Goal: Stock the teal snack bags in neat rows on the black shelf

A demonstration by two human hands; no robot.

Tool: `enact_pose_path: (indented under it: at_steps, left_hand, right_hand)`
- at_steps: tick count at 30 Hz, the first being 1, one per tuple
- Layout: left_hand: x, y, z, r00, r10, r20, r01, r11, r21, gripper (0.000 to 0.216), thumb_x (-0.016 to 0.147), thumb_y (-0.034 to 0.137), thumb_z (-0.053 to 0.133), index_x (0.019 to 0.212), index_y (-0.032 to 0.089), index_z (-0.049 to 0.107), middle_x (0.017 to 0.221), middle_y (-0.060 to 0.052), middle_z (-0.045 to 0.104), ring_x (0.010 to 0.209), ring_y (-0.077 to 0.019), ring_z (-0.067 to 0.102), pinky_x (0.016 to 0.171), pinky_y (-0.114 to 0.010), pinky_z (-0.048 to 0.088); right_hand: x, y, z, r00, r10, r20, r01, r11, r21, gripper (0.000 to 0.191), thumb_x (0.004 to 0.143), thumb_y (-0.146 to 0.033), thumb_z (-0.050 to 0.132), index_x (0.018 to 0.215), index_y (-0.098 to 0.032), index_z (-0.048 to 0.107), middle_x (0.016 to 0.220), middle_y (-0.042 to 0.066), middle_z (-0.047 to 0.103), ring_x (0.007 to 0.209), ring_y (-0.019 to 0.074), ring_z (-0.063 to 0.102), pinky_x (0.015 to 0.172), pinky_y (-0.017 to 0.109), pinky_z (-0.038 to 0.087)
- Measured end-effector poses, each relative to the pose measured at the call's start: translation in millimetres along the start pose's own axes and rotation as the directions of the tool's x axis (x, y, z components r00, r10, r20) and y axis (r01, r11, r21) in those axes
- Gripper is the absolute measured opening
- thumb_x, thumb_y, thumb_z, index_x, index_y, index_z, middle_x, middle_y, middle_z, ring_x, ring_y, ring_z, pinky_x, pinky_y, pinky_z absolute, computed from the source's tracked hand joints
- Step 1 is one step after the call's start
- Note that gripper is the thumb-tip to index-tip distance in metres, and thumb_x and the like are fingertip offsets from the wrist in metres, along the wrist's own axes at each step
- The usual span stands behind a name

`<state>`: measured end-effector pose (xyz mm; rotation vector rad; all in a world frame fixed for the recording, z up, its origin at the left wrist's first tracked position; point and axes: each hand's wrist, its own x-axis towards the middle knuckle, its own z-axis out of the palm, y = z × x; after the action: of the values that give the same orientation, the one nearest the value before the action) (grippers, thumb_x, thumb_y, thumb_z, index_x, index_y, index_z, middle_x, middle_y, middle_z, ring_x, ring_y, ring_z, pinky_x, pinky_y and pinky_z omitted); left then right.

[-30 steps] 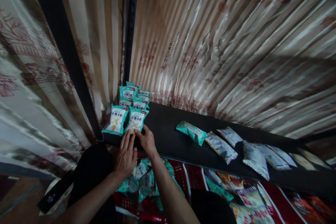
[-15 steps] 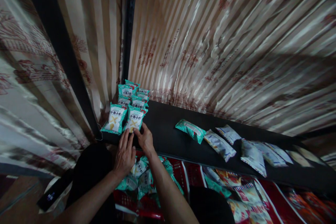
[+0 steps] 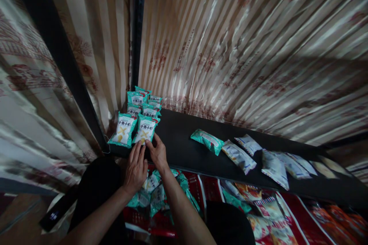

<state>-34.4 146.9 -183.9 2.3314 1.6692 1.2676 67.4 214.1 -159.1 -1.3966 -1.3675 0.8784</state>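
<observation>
A: Since both hands are at one packet, which one, and where?

B: Front right packet (image 3: 146, 128), teal and white, at the shelf's (image 3: 176, 138) front edge near its left corner. Left hand (image 3: 138, 165): fingers nearly straight and close together, tips at the packet's bottom edge. Right hand (image 3: 158, 152): thumb and forefinger at its lower right corner; can't tell if they pinch.

A: Done?

B: Two files of teal packets (image 3: 137, 98), labels facing front, reaching the back left corner. Front left packet (image 3: 123, 130) is just beside the handled one. Files look orderly.

A: Left?

B: One stray teal packet (image 3: 207, 141) lies mid-shelf, well apart from the files. Loose packets (image 3: 157, 199) are heaped in the red bin (image 3: 168, 232) below the front edge. Partway, I'd judge. Blue-and-white packets (image 3: 240, 157) lie toward the right end; pale things (image 3: 323, 169) farther right are too blurred to name.

A: Versus a second ago?

B: Barely changed. Same order, both hands at the same packet. Whole view slid slightly; probably head movement.
</observation>
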Motion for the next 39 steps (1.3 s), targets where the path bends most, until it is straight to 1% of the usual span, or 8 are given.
enact_pose_path:
  at_steps: [8, 15, 19, 22, 25, 29, 33, 39]
  left_hand:
    - [-2.5, 0.2, -4.3, 1.0, 0.02, -0.01, -0.02, 0.999, -0.044, 0.051, 0.088, 0.013, 0.036, 0.139, 0.013, 0.03, 0.149, -0.016, 0.026, 0.138, -0.0283, 0.022, 0.108, -0.05, 0.032]
    - [-27.5, 5.1, 3.3, 0.981, 0.19, 0.044, -0.185, 0.978, -0.091, 0.04, 0.083, 0.009, 0.036, 0.12, 0.009, 0.052, 0.124, -0.017, 0.055, 0.124, -0.0259, 0.043, 0.101, -0.044, 0.043]
    - [-48.1, 9.2, 16.1, 0.958, 0.257, 0.127, -0.242, 0.962, -0.123, 0.042, 0.079, 0.009, 0.036, 0.114, 0.011, 0.059, 0.113, -0.015, 0.061, 0.115, -0.027, 0.052, 0.096, -0.046, 0.047]
    - [-60.4, 16.9, 24.9, 0.943, 0.262, 0.207, -0.216, 0.952, -0.217, 0.046, 0.077, 0.01, 0.036, 0.117, 0.013, 0.059, 0.111, -0.015, 0.063, 0.111, -0.027, 0.055, 0.094, -0.047, 0.048]
    - [-70.0, 29.0, 30.6, 0.927, 0.209, 0.311, -0.101, 0.939, -0.328, 0.051, 0.077, 0.013, 0.04, 0.127, 0.013, 0.051, 0.117, -0.016, 0.06, 0.109, -0.0257, 0.058, 0.091, -0.042, 0.051]
    - [-80.8, 41.2, 36.7, 0.861, 0.113, 0.496, 0.071, 0.938, -0.338, 0.054, 0.075, 0.011, 0.043, 0.129, 0.015, 0.049, 0.117, -0.014, 0.06, 0.109, -0.0241, 0.058, 0.094, -0.04, 0.05]
    - [-88.0, 43.8, 49.2, 0.823, 0.061, 0.564, 0.107, 0.96, -0.26, 0.052, 0.072, 0.002, 0.038, 0.118, 0.016, 0.058, 0.115, -0.012, 0.062, 0.11, -0.0224, 0.058, 0.097, -0.041, 0.047]
    - [-81.8, 55.2, 79.1, 0.839, -0.101, 0.535, 0.238, 0.952, -0.193, 0.051, 0.071, 0.002, 0.04, 0.119, 0.012, 0.053, 0.121, -0.014, 0.059, 0.113, -0.0212, 0.056, 0.098, -0.042, 0.046]
  right_hand:
    - [-8.0, -0.2, -1.0, 0.999, 0.015, -0.043, -0.014, 1.0, 0.017, 0.05, 0.074, -0.035, 0.066, 0.122, -0.022, 0.057, 0.115, 0.006, 0.065, 0.108, 0.0225, 0.058, 0.094, 0.035, 0.046]
    - [-37.8, 0.1, -7.9, 0.988, 0.023, -0.154, -0.016, 0.999, 0.048, 0.042, 0.082, -0.037, 0.055, 0.118, -0.015, 0.056, 0.117, 0.011, 0.062, 0.103, 0.02, 0.06, 0.093, 0.034, 0.046]
    - [-62.9, -6.0, -21.4, 0.987, -0.016, -0.16, 0.015, 1.0, -0.006, 0.035, 0.086, -0.033, 0.049, 0.114, -0.015, 0.058, 0.111, 0.01, 0.065, 0.101, 0.0186, 0.061, 0.092, 0.033, 0.046]
    - [-83.4, -3.5, -30.9, 0.986, -0.066, -0.151, 0.059, 0.997, -0.05, 0.03, 0.088, -0.029, 0.045, 0.108, -0.016, 0.062, 0.106, 0.009, 0.066, 0.1, 0.0174, 0.061, 0.092, 0.031, 0.046]
    - [-104.5, 9.1, -38.5, 0.988, -0.066, -0.143, 0.052, 0.994, -0.095, 0.027, 0.088, -0.027, 0.042, 0.103, -0.019, 0.064, 0.101, 0.007, 0.068, 0.096, 0.017, 0.061, 0.089, 0.031, 0.047]
    - [-128.8, 37.2, -47.7, 0.983, 0.042, -0.18, -0.065, 0.99, -0.122, 0.028, 0.086, -0.028, 0.042, 0.1, -0.021, 0.065, 0.099, 0.006, 0.069, 0.094, 0.0182, 0.063, 0.089, 0.033, 0.047]
    - [-141.7, 73.3, -57.4, 0.948, 0.217, -0.232, -0.24, 0.968, -0.072, 0.03, 0.083, -0.032, 0.044, 0.101, -0.02, 0.064, 0.1, 0.007, 0.069, 0.093, 0.0202, 0.064, 0.087, 0.034, 0.047]
    - [-142.8, 136.9, -69.8, 0.796, 0.511, -0.324, -0.463, 0.859, 0.218, 0.028, 0.068, -0.03, 0.054, 0.092, -0.019, 0.064, 0.096, 0.008, 0.069, 0.093, 0.0226, 0.064, 0.086, 0.036, 0.048]
